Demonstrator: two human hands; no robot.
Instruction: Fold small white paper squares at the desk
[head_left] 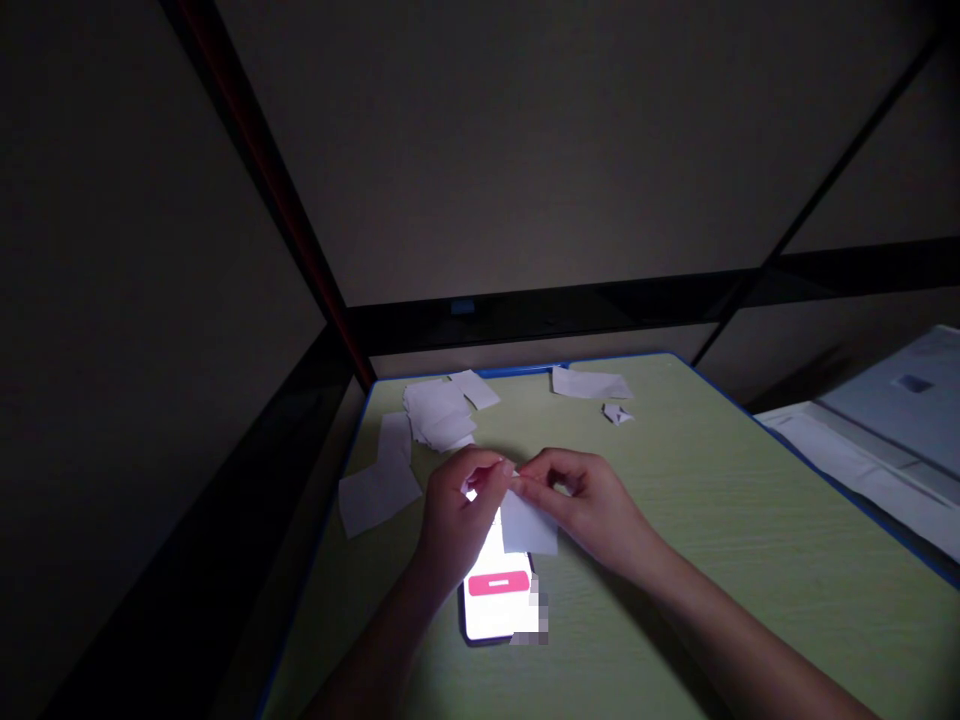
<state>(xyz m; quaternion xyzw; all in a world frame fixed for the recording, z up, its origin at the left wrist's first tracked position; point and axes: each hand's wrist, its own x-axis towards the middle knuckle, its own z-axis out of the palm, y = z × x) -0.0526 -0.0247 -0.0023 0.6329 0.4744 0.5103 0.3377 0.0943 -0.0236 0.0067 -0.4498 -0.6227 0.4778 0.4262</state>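
Observation:
Between my two hands hangs a small white piece of paper (531, 525), pinched along its top edge. My left hand (461, 510) is closed, thumb against fingertips, at the paper's upper left corner. Close beside it, my right hand (589, 495) pinches the same top edge, its fingertips nearly meeting the left ones. Any fold at that edge is hidden by the fingers. Below the paper and partly behind it, a phone (499, 615) lies on the table with its bright screen up, showing a red button.
On the green table (720, 500), a stack of paper pieces (439, 410) lies at the back left, with loose sheets (379, 495) nearby. A paper strip (592, 383) and a small folded paper piece (617, 414) lie at the back. An open white box (862, 440) stands right of the table.

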